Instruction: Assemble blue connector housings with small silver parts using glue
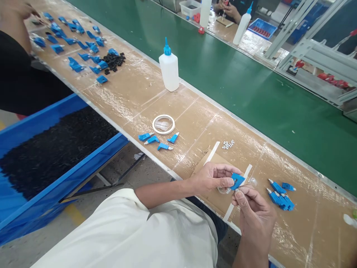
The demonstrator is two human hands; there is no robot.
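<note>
My left hand (212,178) pinches a small blue plastic part (237,181) between thumb and fingers, just above the cardboard-covered bench (128,89). My right hand (252,211) is closed right below that part, its thumb and forefinger tips pressed together on something tiny that I cannot make out. A small pile of little metal pieces (228,144) lies beyond my hands. A heap of finished-looking blue parts (280,196) sits to the right of my right hand. Three more blue parts (157,141) lie to the left, near a white ring-shaped lid (163,124).
A white squeeze bottle with a blue nozzle (169,68) stands on the bench. Another person's arm (13,22) works at far left among several blue parts (75,41) and black bits (113,60). A blue bin of black pieces (50,149) sits below. The green conveyor belt (251,85) runs behind.
</note>
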